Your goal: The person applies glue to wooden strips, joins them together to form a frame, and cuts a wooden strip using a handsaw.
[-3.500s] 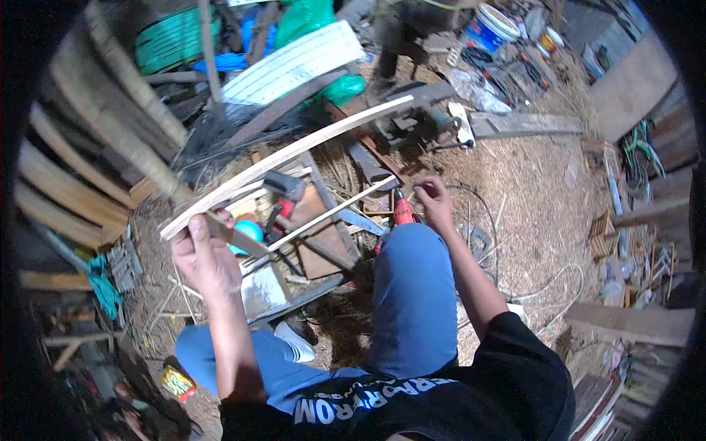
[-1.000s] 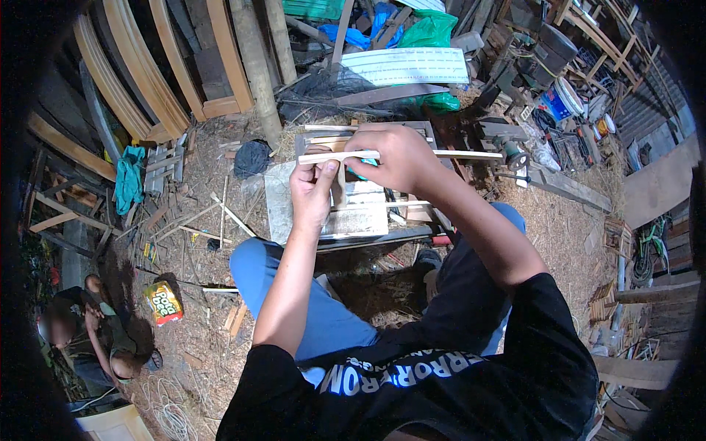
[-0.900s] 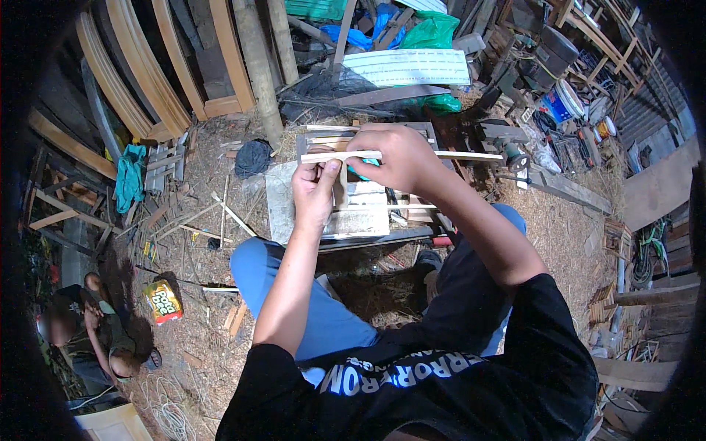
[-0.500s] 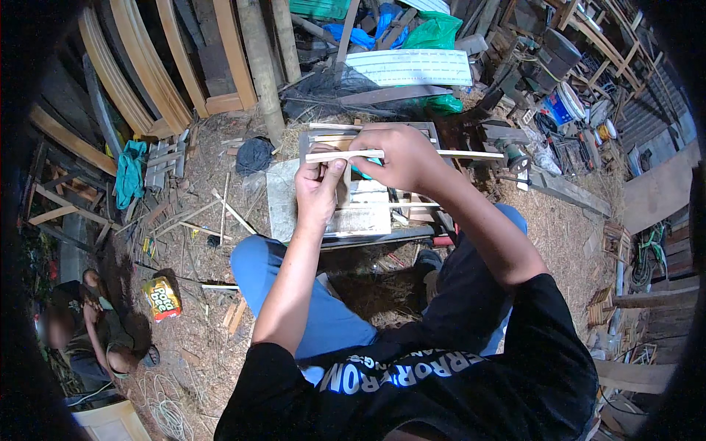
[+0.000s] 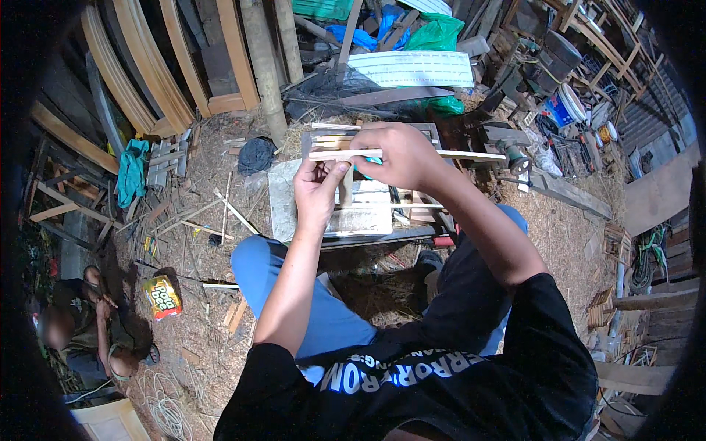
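Note:
A pale, thin wooden strip [image 5: 471, 155] runs level across in front of me, above the low worktable. Near its left end my left hand [image 5: 318, 191] is closed round it, thumb uppermost. My right hand [image 5: 397, 156] is closed over the strip's middle, just right of the left hand. A small teal thing [image 5: 370, 170] shows under the right fingers, mostly hidden, so its kind is unclear. Below the hands, the worktable bears a whitish worn board [image 5: 289, 206] and another thin wooden strip [image 5: 404, 206].
Scrap sticks and shavings litter the ground. Left of the worktable lie a black plastic bag [image 5: 256, 155] and a yellow-red packet [image 5: 162, 297]. Another person [image 5: 95, 323] sits at the far left. A timber beam [image 5: 570, 192] and a white-blue bucket [image 5: 565, 105] are on the right.
Both my hands and the strip keep nearly the same place. At the left, the other person's hands have come together. The whole view has shifted very slightly.

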Demonstrator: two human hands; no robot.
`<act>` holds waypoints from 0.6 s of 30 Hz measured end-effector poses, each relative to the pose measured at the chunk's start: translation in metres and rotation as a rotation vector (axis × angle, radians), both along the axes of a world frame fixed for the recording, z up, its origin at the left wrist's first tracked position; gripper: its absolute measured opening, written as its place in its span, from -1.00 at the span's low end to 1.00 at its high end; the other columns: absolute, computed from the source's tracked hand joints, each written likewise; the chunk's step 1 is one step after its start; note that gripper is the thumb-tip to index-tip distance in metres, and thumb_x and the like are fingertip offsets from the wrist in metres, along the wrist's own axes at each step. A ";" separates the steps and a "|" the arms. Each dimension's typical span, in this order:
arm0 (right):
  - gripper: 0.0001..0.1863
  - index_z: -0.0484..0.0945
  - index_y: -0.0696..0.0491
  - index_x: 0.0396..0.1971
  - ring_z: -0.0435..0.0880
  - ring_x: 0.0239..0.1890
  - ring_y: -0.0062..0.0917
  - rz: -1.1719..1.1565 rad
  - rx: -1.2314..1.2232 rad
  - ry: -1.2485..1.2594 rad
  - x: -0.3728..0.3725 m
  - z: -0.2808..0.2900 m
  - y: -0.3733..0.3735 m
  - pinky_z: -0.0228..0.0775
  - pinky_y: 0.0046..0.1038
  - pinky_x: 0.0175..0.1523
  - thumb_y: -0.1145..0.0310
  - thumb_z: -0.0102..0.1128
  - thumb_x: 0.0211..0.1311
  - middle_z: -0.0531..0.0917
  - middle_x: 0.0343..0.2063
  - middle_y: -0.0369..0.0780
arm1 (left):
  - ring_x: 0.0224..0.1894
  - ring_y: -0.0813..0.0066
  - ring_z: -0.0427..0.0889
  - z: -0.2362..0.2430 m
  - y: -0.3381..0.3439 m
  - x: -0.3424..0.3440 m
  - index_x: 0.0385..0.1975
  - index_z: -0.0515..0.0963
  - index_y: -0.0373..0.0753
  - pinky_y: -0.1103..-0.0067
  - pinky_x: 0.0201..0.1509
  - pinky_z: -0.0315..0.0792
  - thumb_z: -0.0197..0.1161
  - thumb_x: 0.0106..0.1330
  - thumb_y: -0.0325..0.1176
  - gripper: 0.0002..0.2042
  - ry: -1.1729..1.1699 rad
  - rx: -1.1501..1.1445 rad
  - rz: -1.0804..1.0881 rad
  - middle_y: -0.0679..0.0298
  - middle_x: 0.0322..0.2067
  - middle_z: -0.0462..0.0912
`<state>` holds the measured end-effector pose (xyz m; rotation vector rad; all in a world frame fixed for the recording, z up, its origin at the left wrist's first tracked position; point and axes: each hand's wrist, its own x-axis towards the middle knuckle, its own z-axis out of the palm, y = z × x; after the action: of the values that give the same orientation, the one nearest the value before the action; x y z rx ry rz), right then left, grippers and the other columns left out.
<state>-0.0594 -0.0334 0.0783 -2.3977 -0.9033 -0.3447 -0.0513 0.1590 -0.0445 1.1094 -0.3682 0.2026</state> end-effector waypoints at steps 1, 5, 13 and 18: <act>-0.77 0.71 0.09 -0.25 0.72 -0.23 -0.05 -0.003 0.000 0.008 0.000 0.001 0.001 0.57 -0.15 -0.15 0.24 0.38 0.22 0.72 -0.31 -0.07 | -0.22 0.75 0.59 -0.002 0.004 0.001 0.04 0.65 -0.30 0.71 -0.08 0.47 0.41 0.40 -0.59 -0.75 0.011 0.014 0.007 0.43 -0.23 0.70; -0.76 0.71 0.10 -0.24 0.72 -0.21 -0.04 0.001 0.001 -0.022 0.001 -0.003 -0.002 0.56 -0.15 -0.12 0.25 0.38 0.22 0.72 -0.30 -0.07 | -0.19 0.73 0.62 0.004 0.006 -0.005 0.07 0.64 -0.30 0.68 -0.04 0.49 0.42 0.39 -0.58 -0.72 0.069 0.090 0.034 0.41 -0.21 0.71; -0.78 0.71 0.11 -0.26 0.73 -0.22 -0.04 0.016 0.027 0.004 0.000 -0.001 0.001 0.56 -0.16 -0.12 0.26 0.38 0.23 0.72 -0.31 -0.06 | -0.16 0.72 0.60 0.004 0.009 -0.004 -0.02 0.67 -0.31 0.66 0.00 0.47 0.42 0.40 -0.55 -0.80 0.052 0.102 0.039 0.42 -0.17 0.69; -0.78 0.72 0.10 -0.25 0.73 -0.22 -0.06 -0.007 0.006 0.038 0.000 0.001 0.001 0.57 -0.18 -0.12 0.27 0.38 0.23 0.73 -0.31 -0.06 | -0.21 0.74 0.52 0.003 0.005 0.000 -0.07 0.68 -0.31 0.70 -0.05 0.41 0.42 0.39 -0.56 -0.83 0.003 0.094 0.044 0.45 -0.22 0.61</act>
<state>-0.0598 -0.0328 0.0794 -2.3944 -0.8764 -0.3035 -0.0514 0.1642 -0.0412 1.2112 -0.3538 0.2243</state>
